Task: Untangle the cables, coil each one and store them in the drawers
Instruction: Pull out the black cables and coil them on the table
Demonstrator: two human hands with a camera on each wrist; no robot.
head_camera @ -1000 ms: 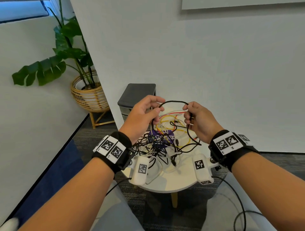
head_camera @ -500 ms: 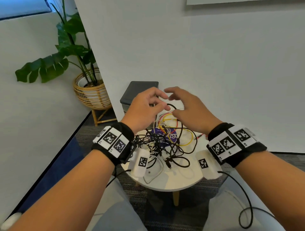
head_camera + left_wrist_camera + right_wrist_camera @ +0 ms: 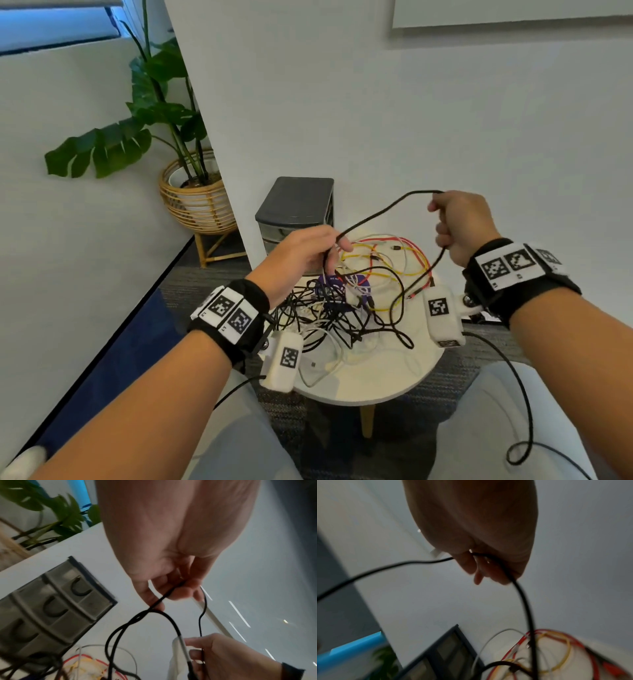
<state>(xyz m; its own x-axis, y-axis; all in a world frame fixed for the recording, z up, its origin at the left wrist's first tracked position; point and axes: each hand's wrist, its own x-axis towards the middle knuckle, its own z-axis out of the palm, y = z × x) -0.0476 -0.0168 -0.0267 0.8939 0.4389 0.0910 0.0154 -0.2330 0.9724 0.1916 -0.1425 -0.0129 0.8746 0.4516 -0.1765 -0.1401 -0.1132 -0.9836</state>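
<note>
Both hands are raised above the round tabletop (image 3: 376,383). The left hand (image 3: 298,255) pinches the black cable (image 3: 380,210), grip closed on it; the right hand (image 3: 460,228) holds the same cable in curled fingers. The cable arcs between them, then drops into the tangled cable pile (image 3: 349,294) covering the tabletop's far half. The drawer unit (image 3: 294,205) stands just behind the tabletop's far edge.

Half a second ago both hands hovered close together over the tangle, the right one spread open. Now the right hand (image 3: 460,228) has swung out to the right and curled round the black cable (image 3: 380,212), drawing it taut from the left hand (image 3: 301,255), which pinches it.
</note>
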